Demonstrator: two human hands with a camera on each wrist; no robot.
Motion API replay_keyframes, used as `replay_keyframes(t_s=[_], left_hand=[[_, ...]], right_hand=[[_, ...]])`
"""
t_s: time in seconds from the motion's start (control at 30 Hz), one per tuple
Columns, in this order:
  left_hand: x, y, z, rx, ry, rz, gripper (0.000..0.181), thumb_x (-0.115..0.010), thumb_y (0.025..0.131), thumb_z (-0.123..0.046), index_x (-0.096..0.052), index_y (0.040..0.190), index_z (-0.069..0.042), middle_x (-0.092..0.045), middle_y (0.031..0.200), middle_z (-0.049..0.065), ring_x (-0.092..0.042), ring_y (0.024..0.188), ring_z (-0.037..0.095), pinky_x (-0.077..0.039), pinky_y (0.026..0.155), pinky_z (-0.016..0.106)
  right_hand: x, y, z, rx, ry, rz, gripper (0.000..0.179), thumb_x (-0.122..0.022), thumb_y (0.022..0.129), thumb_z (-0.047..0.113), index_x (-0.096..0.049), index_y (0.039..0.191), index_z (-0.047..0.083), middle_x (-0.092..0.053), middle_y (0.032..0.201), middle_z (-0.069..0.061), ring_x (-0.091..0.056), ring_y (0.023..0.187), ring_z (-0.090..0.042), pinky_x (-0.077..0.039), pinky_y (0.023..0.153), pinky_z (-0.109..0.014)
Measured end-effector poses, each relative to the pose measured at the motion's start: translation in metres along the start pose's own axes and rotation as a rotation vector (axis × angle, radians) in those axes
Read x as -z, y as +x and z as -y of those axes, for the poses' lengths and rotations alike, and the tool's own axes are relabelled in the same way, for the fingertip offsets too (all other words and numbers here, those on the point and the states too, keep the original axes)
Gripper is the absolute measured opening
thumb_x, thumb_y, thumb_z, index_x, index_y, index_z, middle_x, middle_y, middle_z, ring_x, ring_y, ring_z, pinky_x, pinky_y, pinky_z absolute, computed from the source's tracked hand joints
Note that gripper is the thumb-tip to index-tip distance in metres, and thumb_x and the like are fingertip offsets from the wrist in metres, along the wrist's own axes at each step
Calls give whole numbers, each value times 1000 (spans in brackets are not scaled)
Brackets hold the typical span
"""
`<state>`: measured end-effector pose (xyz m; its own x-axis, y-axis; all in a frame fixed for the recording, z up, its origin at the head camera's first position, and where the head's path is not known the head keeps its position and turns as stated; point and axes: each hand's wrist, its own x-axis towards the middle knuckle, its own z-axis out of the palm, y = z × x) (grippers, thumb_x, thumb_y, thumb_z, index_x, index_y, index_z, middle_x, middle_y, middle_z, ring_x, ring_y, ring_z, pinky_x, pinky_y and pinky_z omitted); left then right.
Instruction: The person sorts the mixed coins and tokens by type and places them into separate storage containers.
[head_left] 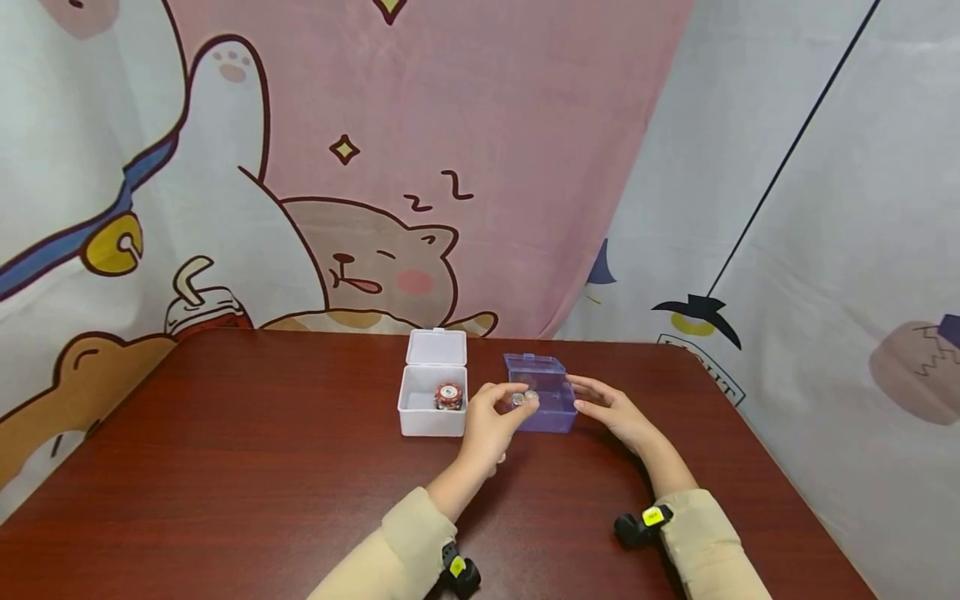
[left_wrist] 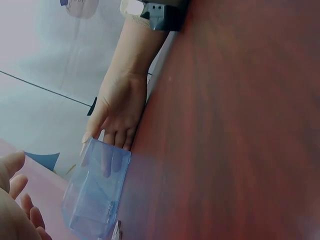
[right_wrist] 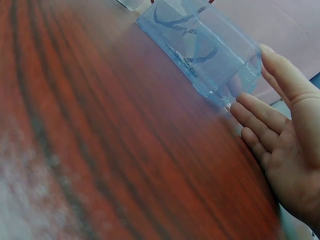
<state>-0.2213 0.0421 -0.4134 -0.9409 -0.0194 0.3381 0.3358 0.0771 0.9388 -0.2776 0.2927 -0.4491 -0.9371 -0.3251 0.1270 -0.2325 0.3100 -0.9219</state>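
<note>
A translucent blue-purple box [head_left: 557, 417] stands on the table with its lid [head_left: 534, 364] raised at the back. Silvery discs [head_left: 518, 399] show inside it, between the apart thumb and forefinger of my left hand [head_left: 487, 421]. That hand hovers over the box's left front; I make out nothing held in it. My right hand [head_left: 618, 414] rests its fairly straight fingers and thumb against the box's right side. In the right wrist view, the thumb [right_wrist: 285, 70] reaches the upper edge and other fingers are lower down. A shiny piece [right_wrist: 184, 61] lies on the box floor.
To the left of my left hand stands an open white box [head_left: 432, 423], its lid tipped back, with a stack of red-and-white poker chips [head_left: 448, 397] in its right side. Both boxes are on a reddish-brown table [head_left: 262, 442]. A printed cloth [head_left: 487, 100] hangs behind.
</note>
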Motion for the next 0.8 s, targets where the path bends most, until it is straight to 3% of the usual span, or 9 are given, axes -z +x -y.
replay_keyframes(t_s=[0.1, 0.2, 0.43, 0.7, 0.8], left_hand=[[6, -5, -2, 24, -31, 50, 25, -79, 80, -16, -74, 102, -7, -51, 87, 17, -39, 45, 6, -33, 33, 21], [12, -10, -3, 51, -52, 90, 27, -79, 79, -17, -73, 104, -9, -49, 89, 16, -34, 34, 4, -30, 29, 22], [23, -18, 2, -41, 8, 139, 29, -81, 77, -12, -73, 103, -2, -54, 82, 13, -52, 60, 9, -44, 46, 19], [33, -26, 8, -42, 68, 205, 28, -81, 76, -11, -73, 101, 1, -56, 83, 15, -54, 67, 14, -51, 50, 30], [37, -28, 11, -45, 101, 217, 30, -81, 76, -10, -73, 101, 1, -57, 83, 16, -55, 69, 15, -51, 53, 28]], right_hand=[[0, 0, 0, -2, 2, 0, 47, -60, 96, 15, -48, 141, 11, -50, 137, -19, -46, 125, -36, -30, 102, -57], [0, 0, -1, 0, 7, 0, 47, -60, 96, 15, -48, 141, 11, -50, 137, -18, -46, 125, -35, -29, 102, -57], [1, 1, -3, 6, 2, 0, 47, -60, 95, 16, -48, 141, 11, -50, 137, -19, -47, 125, -35, -30, 102, -56], [1, 1, -2, 18, 3, 6, 47, -59, 96, 14, -47, 141, 10, -50, 137, -19, -48, 124, -35, -32, 101, -54], [1, 0, -1, 15, 0, 7, 47, -59, 96, 14, -47, 141, 10, -50, 137, -18, -47, 124, -35, -37, 101, -45]])
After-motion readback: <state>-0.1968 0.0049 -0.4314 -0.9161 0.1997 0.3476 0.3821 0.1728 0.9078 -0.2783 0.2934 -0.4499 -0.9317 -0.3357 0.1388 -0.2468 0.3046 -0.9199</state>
